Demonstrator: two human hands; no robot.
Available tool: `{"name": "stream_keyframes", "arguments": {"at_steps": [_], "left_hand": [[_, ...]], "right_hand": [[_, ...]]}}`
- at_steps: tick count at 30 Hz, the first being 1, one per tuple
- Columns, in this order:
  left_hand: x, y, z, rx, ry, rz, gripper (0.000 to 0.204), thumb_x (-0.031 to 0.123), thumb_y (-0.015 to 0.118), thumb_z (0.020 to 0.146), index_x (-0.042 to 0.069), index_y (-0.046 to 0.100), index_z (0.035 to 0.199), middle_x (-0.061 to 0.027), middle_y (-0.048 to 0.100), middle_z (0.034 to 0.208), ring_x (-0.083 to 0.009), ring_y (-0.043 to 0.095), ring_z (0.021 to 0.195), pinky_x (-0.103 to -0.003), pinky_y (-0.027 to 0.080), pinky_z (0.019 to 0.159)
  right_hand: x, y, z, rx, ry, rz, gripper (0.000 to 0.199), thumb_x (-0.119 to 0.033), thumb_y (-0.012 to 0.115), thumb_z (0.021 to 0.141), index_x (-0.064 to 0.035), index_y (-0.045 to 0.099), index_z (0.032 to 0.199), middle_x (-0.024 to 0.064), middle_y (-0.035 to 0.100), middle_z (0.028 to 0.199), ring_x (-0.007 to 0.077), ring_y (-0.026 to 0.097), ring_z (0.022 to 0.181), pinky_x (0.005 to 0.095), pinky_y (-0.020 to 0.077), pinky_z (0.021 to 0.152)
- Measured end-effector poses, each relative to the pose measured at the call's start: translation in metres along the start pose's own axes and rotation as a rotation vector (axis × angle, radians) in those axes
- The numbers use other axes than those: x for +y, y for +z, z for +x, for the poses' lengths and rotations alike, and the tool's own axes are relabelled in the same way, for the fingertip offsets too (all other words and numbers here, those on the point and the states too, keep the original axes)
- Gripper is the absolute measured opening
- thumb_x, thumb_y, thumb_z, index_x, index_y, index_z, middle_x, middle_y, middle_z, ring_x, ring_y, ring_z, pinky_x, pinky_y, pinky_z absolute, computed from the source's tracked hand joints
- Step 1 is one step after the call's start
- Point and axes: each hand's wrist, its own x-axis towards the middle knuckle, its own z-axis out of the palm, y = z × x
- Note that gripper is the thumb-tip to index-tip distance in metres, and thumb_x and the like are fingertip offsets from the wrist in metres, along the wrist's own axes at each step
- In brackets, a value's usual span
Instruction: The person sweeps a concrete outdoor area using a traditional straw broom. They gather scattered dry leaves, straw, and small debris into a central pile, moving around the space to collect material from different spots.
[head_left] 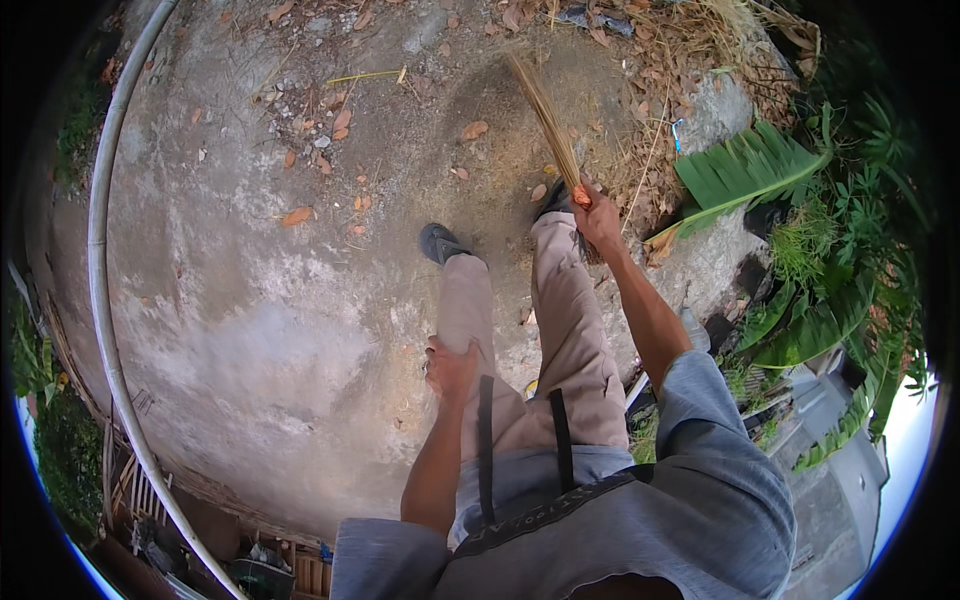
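My right hand point(597, 218) is closed round the bound end of a stick broom point(545, 115). An orange binding point(581, 196) shows at its fingers. The thin straw-coloured sticks point away and slightly left, their tips low over the dusty concrete. At my left leg, my left hand point(452, 368) is braced near the knee, its fingers curled round the outer side of the beige trouser leg point(466, 300). Beyond the broom tips and to the right lies a heap of dry leaves and straw point(690, 60).
Loose brown leaves point(297, 216) and small stones dot the concrete ground point(250, 330). A cut banana leaf point(750, 170) and green plants point(860, 230) border the right side. A long pale pole point(98, 220) curves along the left. My sandalled foot point(440, 243) stands left of the broom.
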Motion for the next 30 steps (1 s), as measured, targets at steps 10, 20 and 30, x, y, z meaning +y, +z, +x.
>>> {"name": "stream_keyframes", "arguments": {"at_steps": [10,20,30], "left_hand": [[-0.023,0.012,-0.009,-0.049,0.038,0.037,0.076,0.055,0.071,0.077,0.002,0.045,0.127,-0.0237,0.056,0.124,-0.0414,0.061,0.11,-0.049,0.048,0.096],[-0.026,0.038,-0.022,0.046,0.093,0.122,0.076,0.053,0.072,0.077,0.001,0.045,0.125,-0.0227,0.058,0.118,-0.0397,0.064,0.104,-0.048,0.051,0.09],[-0.003,0.08,-0.067,0.152,0.087,0.197,0.077,0.051,0.073,0.077,0.0,0.043,0.127,-0.0227,0.058,0.117,-0.0397,0.064,0.104,-0.048,0.052,0.09]], "right_hand": [[0.033,-0.063,-0.118,-0.111,0.206,0.007,0.057,-0.02,0.067,0.088,-0.0038,0.053,0.141,0.0247,0.068,0.083,0.0278,0.069,0.073,0.038,0.0521,0.071],[0.135,0.006,-0.074,-0.12,0.12,-0.087,0.049,-0.027,0.07,0.083,-0.012,0.064,0.13,0.0232,0.071,0.089,0.036,0.071,0.085,0.0408,0.0542,0.072],[0.173,-0.012,-0.194,0.009,0.145,0.196,0.053,-0.018,0.069,0.084,-0.0086,0.058,0.136,0.0292,0.067,0.097,0.0399,0.069,0.094,0.0432,0.0536,0.079]]}}
